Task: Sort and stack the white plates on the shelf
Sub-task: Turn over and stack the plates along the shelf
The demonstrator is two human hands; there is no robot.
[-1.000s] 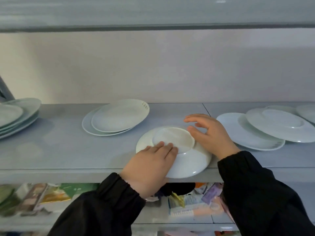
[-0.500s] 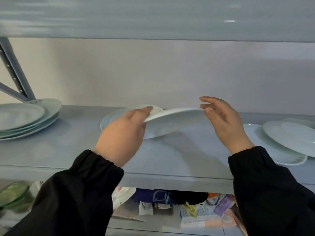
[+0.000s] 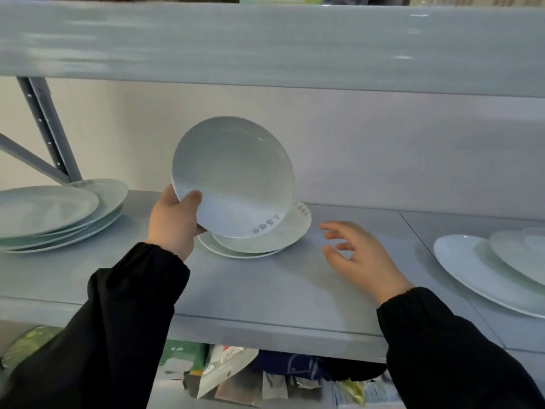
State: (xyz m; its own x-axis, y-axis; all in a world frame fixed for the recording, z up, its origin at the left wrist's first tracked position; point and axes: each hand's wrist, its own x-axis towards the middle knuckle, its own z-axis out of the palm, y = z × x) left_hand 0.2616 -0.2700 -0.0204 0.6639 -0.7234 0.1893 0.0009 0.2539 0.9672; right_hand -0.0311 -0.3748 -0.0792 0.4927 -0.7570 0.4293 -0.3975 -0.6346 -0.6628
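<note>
While the left hand [image 3: 174, 222] grips a tilted white plate [image 3: 233, 178] by its rim above the middle stack [image 3: 265, 240], the right hand [image 3: 362, 258] hovers nearby, fingers spread, holding nothing

On the shelf [image 3: 265, 290], one plate stack [image 3: 53, 214] lies left, another [image 3: 259, 240] centre, a third [image 3: 495, 270] right.

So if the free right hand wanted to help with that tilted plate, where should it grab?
Probably the plate's right rim, coming from the right: that edge is bare and raised, opposite the left hand pinching the lower-left rim. The right hand is open nearby.
</note>
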